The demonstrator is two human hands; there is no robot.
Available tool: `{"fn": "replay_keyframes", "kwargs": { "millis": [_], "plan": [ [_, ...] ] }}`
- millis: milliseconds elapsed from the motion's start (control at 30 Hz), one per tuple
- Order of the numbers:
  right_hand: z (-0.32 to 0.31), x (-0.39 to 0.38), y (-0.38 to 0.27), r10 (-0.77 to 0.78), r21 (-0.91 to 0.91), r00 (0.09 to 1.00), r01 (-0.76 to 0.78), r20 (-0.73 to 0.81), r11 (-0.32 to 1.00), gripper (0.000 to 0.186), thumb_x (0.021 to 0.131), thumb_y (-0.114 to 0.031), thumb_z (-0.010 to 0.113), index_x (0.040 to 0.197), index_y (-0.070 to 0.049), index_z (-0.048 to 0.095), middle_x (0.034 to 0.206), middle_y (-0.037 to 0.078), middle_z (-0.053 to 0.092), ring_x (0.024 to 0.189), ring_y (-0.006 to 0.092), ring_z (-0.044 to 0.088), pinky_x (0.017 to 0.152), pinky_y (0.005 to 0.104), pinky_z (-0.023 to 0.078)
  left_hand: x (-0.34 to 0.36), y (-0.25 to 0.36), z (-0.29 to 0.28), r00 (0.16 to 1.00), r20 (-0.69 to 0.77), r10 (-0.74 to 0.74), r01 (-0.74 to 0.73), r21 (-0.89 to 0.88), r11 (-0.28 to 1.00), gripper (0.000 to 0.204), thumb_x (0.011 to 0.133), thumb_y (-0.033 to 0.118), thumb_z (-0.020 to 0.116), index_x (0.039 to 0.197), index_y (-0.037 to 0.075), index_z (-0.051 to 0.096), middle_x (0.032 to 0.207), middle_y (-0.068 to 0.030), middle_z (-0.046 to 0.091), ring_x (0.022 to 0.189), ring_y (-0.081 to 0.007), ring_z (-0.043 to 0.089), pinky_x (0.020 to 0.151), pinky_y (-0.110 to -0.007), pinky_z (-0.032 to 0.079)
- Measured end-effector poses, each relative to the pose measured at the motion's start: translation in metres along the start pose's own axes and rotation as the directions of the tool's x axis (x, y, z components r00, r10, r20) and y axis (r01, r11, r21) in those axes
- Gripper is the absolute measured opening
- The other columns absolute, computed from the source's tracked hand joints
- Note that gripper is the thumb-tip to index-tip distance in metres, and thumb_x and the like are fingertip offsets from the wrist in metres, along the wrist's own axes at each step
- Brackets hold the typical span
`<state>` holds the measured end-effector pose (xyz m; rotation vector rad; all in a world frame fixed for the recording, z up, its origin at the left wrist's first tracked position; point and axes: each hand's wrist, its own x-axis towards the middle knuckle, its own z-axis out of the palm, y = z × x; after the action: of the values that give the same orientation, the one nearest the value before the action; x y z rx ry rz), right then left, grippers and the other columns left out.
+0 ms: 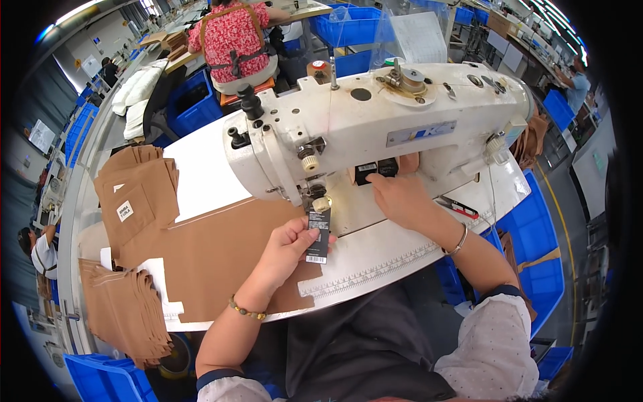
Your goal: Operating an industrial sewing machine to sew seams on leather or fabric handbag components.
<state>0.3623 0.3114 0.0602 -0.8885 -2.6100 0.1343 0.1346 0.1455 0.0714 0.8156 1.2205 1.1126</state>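
My left hand [289, 246] pinches a narrow black label [317, 241] with white print between thumb and fingers, just in front of the needle area of the white sewing machine [375, 107]. Under the machine's arm, my right hand [400, 198] has its fingertips bent together on a black label [366, 171]. More dark labels [387, 166] lie beside it. A large brown fabric panel [231, 258] spreads flat on the table left of the needle. Part of its edge passes beneath my left hand.
Stacked brown pieces [137, 194] with a white patch lie at left, above another brown stack [124, 308]. Red-handled snips [461, 208] rest right of my right hand. A ruler strip [388, 268] runs along the front edge. Blue bins [542, 248] stand right. A person [231, 37] sits beyond the machine.
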Motion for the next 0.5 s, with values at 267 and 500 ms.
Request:
{"fn": "replay_keyframes", "kwargs": {
  "millis": [267, 500],
  "plan": [
    [-0.028, 0.002, 0.013, -0.102, -0.144, 0.949, 0.061, -0.297, 0.988, 0.01, 0.085, -0.01, 0.066, 0.092, -0.006, 0.071, 0.092, 0.006, 0.073, 0.085, 0.0265, 0.071, 0.063, 0.0387, 0.057, -0.005, 0.003, -0.003, 0.998, 0.063, -0.024, 0.023, 0.015, 1.0, 0.024, 0.107, 0.015, 0.052, 0.12, -0.003, 0.063, 0.109, -0.0128, 0.074, 0.095, -0.0178, 0.073, 0.085, -0.031, 0.06],
    [-0.011, 0.003, 0.046, -0.279, -0.25, 0.906, 0.204, -0.318, 0.947, 0.002, 0.078, -0.006, 0.07, 0.079, -0.007, 0.069, 0.089, 0.002, 0.069, 0.085, 0.0216, 0.069, 0.063, 0.0318, 0.056, -0.007, 0.005, -0.007, 0.991, 0.133, -0.014, 0.024, -0.075, 0.997, 0.02, 0.103, 0.014, 0.061, 0.115, -0.001, 0.066, 0.108, -0.0143, 0.074, 0.094, -0.02, 0.074, 0.082, -0.032, 0.061]
  ]
}}
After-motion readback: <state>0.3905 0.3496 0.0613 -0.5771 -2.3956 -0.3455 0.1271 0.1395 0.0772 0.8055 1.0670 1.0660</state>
